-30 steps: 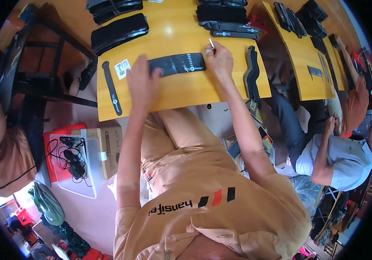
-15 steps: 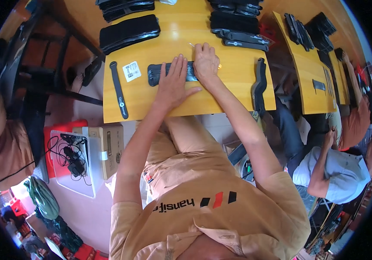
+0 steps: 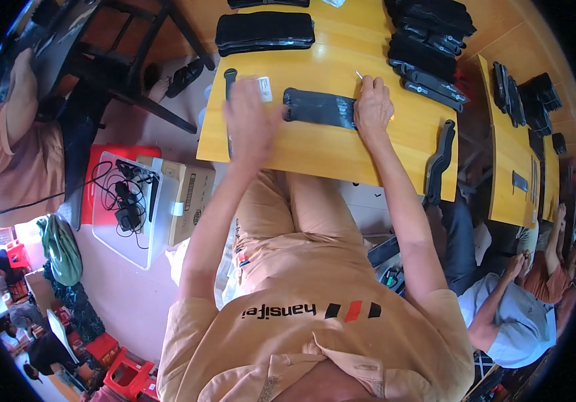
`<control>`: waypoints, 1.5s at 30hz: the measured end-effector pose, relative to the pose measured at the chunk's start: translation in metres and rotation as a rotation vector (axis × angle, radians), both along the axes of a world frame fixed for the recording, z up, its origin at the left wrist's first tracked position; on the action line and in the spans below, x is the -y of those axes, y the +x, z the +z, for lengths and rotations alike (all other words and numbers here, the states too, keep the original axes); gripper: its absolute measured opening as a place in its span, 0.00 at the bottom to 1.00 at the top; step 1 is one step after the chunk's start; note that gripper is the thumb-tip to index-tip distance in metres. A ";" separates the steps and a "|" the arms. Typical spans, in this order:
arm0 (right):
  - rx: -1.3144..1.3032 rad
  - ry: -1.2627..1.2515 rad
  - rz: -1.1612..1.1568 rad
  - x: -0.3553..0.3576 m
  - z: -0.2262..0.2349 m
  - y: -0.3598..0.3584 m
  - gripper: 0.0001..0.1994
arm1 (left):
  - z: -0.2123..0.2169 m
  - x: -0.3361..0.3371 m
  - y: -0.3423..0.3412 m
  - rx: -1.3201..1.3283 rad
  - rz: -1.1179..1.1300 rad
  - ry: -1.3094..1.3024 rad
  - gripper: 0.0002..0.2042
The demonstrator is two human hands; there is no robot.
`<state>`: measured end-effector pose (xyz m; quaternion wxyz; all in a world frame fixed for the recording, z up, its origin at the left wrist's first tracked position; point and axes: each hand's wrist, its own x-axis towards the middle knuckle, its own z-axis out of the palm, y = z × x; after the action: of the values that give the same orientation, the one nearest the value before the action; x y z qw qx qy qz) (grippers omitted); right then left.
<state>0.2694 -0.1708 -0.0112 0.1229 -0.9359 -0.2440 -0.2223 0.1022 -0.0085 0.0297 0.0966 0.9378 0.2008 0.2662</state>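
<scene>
A flat black packet [image 3: 320, 108], shiny like plastic film, lies across the middle of the wooden table. My right hand [image 3: 373, 107] rests at its right end, fingers curled round a thin tool with a pale tip [image 3: 360, 75] and a yellow end [image 3: 392, 118]. What kind of tool it is cannot be made out. Blurred by motion, my left hand [image 3: 253, 124] hovers left of the packet, fingers stretched and nothing visible in them. Beneath and beside it are a black strap [image 3: 230, 77], partly covered, and a white printed label [image 3: 265, 89].
Stacks of black fabric pieces [image 3: 265, 30] and packaged bundles [image 3: 429, 60] line the table's far side. A folded black strap [image 3: 441, 161] lies by the right edge. A clear bin with cables [image 3: 127, 211] and a cardboard box [image 3: 191, 201] stand on the floor. People sit on both sides.
My left hand has lifted off the packet and moved left over the strap and label. My right hand stays at the packet's right end. The whole view has shifted and tilted.
</scene>
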 end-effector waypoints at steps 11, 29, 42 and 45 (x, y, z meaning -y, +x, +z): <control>-0.027 0.247 -0.032 0.006 0.009 0.008 0.05 | -0.006 -0.051 -0.061 -0.173 0.391 -0.401 0.16; -1.555 1.108 0.434 0.043 0.044 -0.197 0.06 | -0.002 0.077 -0.091 0.279 -0.025 -1.623 0.08; -1.488 1.168 0.406 0.059 0.084 -0.182 0.14 | 0.028 0.079 -0.087 0.457 -0.142 -2.023 0.11; -1.369 0.916 0.447 0.066 0.086 -0.187 0.15 | 0.030 0.076 -0.086 0.459 -0.140 -1.998 0.12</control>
<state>0.0828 -0.2363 0.0752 0.6508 -0.6516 -0.1810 0.3451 0.0166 -0.0842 0.0600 0.8843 0.3654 0.2523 0.1441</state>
